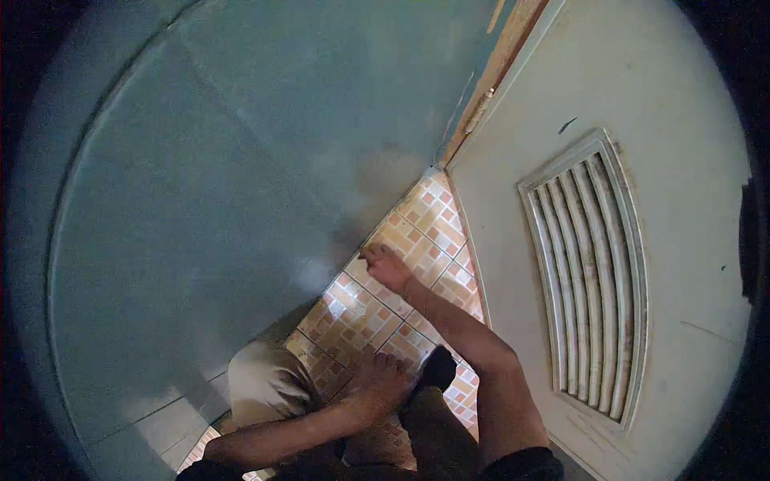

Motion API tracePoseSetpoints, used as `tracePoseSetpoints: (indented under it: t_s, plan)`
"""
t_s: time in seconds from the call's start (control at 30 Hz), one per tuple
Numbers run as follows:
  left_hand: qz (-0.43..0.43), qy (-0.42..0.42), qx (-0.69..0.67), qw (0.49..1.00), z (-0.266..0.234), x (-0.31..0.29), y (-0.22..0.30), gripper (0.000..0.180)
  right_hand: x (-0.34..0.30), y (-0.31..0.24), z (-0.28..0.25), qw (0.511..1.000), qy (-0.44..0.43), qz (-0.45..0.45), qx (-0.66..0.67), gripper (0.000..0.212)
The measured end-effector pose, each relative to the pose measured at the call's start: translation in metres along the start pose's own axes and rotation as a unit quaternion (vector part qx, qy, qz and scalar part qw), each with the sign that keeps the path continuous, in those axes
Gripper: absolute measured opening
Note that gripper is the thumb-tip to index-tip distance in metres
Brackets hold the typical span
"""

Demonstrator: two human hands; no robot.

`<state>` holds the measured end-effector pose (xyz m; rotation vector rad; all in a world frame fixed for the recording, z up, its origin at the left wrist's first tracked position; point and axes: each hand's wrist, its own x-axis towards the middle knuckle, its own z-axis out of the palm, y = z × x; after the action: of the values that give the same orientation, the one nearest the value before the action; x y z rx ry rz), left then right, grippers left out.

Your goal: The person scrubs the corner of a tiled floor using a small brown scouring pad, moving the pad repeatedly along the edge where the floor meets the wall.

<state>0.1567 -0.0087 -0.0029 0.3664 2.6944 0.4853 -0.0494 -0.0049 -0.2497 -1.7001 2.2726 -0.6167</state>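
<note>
Stretched out ahead, my right hand (pixel 387 268) is at the foot of the blue-green wall (pixel 216 144), just above the tiled floor (pixel 417 228). Its fingers are curled together, and a small dark tip shows at them. What they hold, if anything, is too small to make out. My left hand (pixel 381 383) hangs lower down between my knees, its fingers loosely apart with nothing seen in them. Beside it is my bent knee in light trousers (pixel 269 381).
On the right stands a pale door (pixel 513 264) with a slatted vent (pixel 589 280). A hinge (pixel 480 112) joins it to the worn wooden frame (pixel 517 40). My dark-covered foot (pixel 438 367) rests on the patterned tiles. Plain light tiles (pixel 164 421) lie at lower left.
</note>
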Motion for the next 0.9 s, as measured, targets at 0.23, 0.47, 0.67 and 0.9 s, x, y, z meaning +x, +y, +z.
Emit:
tracePoseSetpoints:
  t_s: [0.23,0.47,0.67,0.9]
  plan:
    - [-0.038,-0.043,-0.017,0.998,0.013,0.011,0.004,0.028,-0.001,0.037,0.013,0.989,0.028,0.001,-0.144,0.025]
    - [-0.075,-0.057,-0.031,0.995,0.057,0.010,0.004,0.032,0.007,0.014,-0.019,0.983,-0.040,-0.100,-0.147,0.020]
    - [-0.020,0.006,0.018,1.000,0.051,0.010,0.002,0.036,0.002,0.027,0.014,0.990,0.062,-0.030,-0.126,0.019]
    - [-0.001,-0.090,0.055,0.994,0.020,0.008,-0.002,0.040,0.000,0.015,0.013,0.995,-0.010,-0.078,-0.056,0.020]
